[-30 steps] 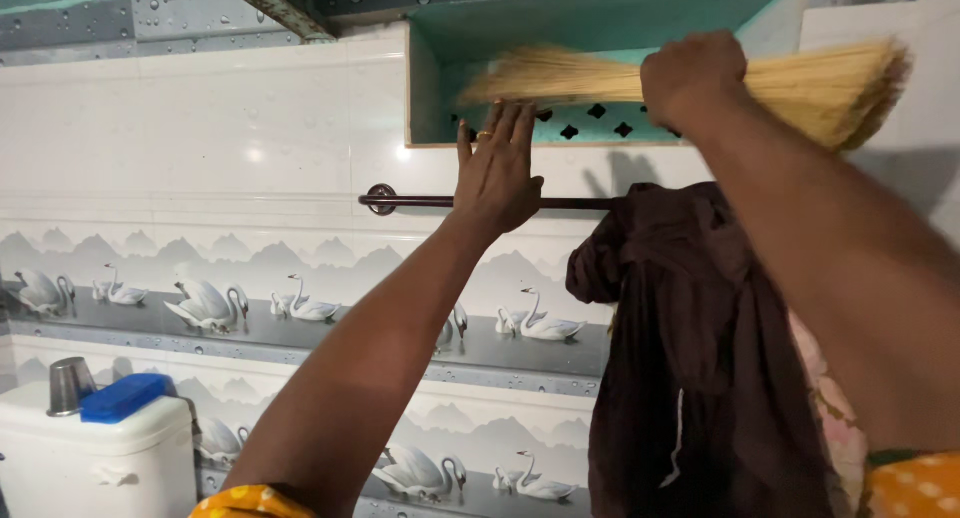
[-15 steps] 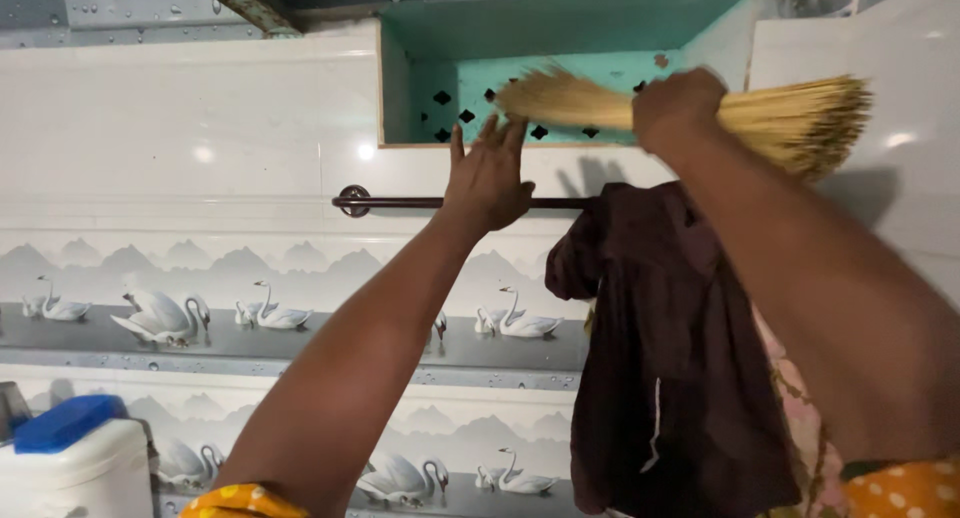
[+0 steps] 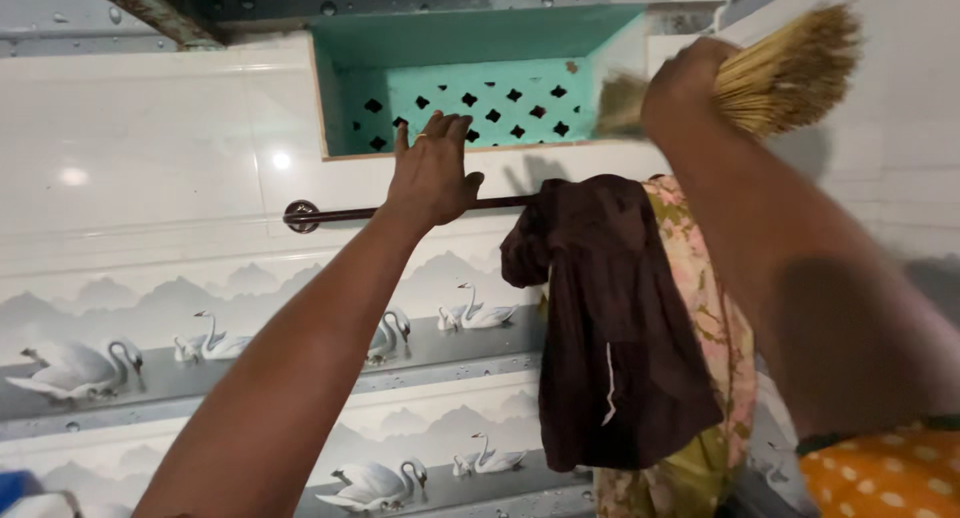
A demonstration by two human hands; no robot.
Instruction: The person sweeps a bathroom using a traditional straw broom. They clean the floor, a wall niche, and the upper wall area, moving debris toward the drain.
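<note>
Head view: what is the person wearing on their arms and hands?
Both forearms are bare. Short orange sleeves with pale dots show at the upper arms. The left hand wears a thin gold-coloured ring on one finger. No ring, watch or bangle shows on the right hand.

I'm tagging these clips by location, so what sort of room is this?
Most likely a home bathroom. The wall is glossy tile with a swan border, garments hang on a towel rail, and there's a small patterned vent niche above, which the right hand sweeps with a stick broom.

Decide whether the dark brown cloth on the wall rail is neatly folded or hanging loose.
Hanging loose: the dark brown cloth drapes bunched over the dark metal rail, its edges uneven, beside a floral cloth.
</note>
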